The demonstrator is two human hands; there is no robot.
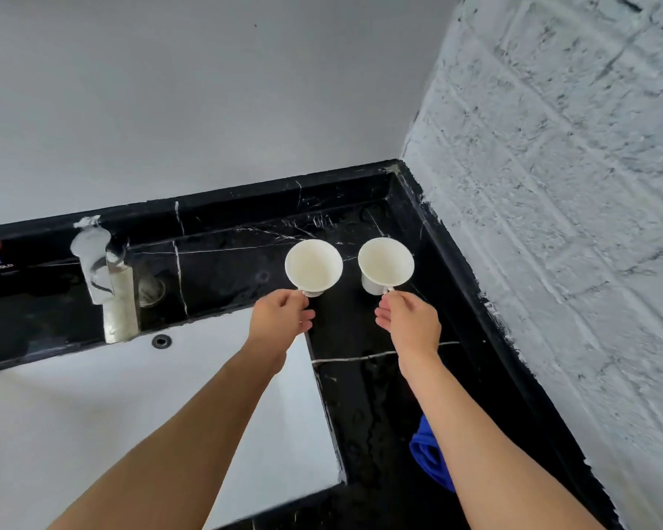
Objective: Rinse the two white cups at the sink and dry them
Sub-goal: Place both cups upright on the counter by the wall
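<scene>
A black marble counter (pixel 364 395) with thin white veins runs along the far and right sides, a crumpled blue cloth (pixel 429 457) lies on its near right part, and a rough white-painted brick wall (pixel 552 185) rises at the right.

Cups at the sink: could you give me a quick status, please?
Left hand pinching left cup handle; right hand on right cup handle. Both upright on counter. Nothing blocking.
</scene>
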